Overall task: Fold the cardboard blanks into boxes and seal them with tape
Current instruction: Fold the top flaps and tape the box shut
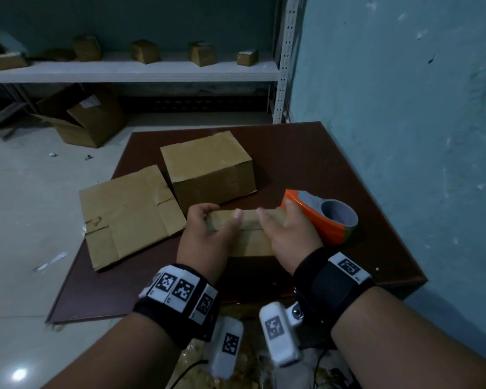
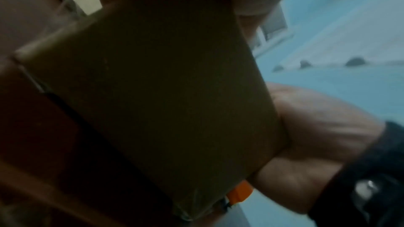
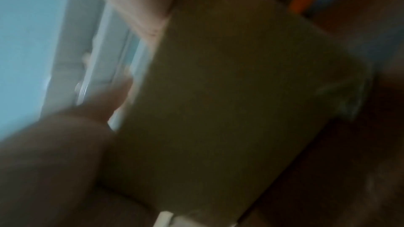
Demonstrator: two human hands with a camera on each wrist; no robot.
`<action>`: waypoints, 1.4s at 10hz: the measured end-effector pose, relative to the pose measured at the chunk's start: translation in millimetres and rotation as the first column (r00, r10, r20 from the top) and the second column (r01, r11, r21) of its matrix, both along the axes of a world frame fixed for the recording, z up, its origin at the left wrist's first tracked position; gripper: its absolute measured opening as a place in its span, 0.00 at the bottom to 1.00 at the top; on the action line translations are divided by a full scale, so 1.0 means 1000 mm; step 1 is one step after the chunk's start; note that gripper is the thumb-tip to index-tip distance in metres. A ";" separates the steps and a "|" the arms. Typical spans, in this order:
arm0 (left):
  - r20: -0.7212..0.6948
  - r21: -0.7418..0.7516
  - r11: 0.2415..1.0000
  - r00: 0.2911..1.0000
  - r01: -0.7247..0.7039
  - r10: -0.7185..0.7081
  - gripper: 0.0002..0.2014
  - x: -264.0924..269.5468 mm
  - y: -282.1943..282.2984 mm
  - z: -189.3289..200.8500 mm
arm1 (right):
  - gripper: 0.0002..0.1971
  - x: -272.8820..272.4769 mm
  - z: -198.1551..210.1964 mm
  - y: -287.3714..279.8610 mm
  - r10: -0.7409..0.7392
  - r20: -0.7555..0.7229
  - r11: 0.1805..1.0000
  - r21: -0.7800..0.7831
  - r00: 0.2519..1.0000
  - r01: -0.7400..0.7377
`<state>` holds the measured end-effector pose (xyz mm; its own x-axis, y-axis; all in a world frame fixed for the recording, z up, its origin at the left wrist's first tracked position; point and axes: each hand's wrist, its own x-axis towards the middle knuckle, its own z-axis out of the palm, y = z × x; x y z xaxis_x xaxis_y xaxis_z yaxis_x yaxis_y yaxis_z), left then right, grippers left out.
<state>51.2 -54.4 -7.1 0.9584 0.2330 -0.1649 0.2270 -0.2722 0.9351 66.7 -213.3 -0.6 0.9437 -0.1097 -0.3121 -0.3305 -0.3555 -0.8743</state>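
Observation:
A small brown cardboard box (image 1: pixel 249 234) stands near the front of the dark red table (image 1: pixel 320 164). My left hand (image 1: pixel 211 228) grips its left end, thumb over the top edge. My right hand (image 1: pixel 284 231) grips its right end, thumb on top as well. Both wrist views are filled by the box's brown side (image 2: pixel 153 92) (image 3: pixel 229 101), blurred. An orange tape dispenser (image 1: pixel 328 217) sits just right of my right hand. A folded box (image 1: pixel 211 169) stands behind, and a flat cardboard blank (image 1: pixel 129 214) lies to the left.
The blank overhangs the table's left edge. A blue wall (image 1: pixel 404 108) runs along the right. Behind, a white shelf (image 1: pixel 124 68) carries several small boxes, and an open carton (image 1: pixel 87 116) lies on the pale floor.

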 end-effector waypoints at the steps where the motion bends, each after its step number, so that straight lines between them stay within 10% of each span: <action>1: -0.028 0.084 0.996 1.000 0.007 -0.004 0.24 0.003 -0.002 0.002 | 0.30 0.003 0.002 -0.002 0.022 0.007 0.994 -0.109 1.000 -0.021; 4: -0.105 -0.112 0.990 0.991 -0.090 0.078 0.07 0.003 0.003 0.003 | 0.20 -0.002 -0.004 -0.009 -0.139 0.020 0.969 0.210 0.990 0.131; 6: 0.038 -0.133 0.989 0.997 -0.060 0.065 0.11 0.008 0.007 -0.009 | 0.42 0.013 -0.012 -0.019 -0.164 -0.134 0.979 0.097 0.977 0.177; 8: 0.014 -0.018 1.000 1.000 -0.002 0.002 0.15 0.014 0.008 -0.009 | 0.45 0.019 0.003 -0.020 -0.104 -0.111 0.994 0.000 0.988 0.105; 10: -0.113 0.207 0.976 0.993 0.061 -0.038 0.18 0.015 0.006 0.003 | 0.27 -0.005 0.006 -0.018 0.033 0.003 0.991 0.126 0.999 -0.033; 12: -0.104 0.328 0.936 0.990 0.126 -0.097 0.23 0.018 0.017 0.023 | 0.42 0.005 0.023 -0.044 0.160 0.076 0.987 -0.039 0.984 -0.158; 13: 0.050 0.580 0.812 0.992 0.068 -0.119 0.24 0.008 0.026 0.045 | 0.24 0.015 0.029 -0.078 0.097 0.314 0.899 -0.434 0.944 0.052; 14: 0.066 0.739 0.669 0.978 0.085 -0.197 0.25 -0.012 0.019 0.055 | 0.28 0.021 0.023 -0.097 0.140 0.225 0.774 -0.633 0.964 0.035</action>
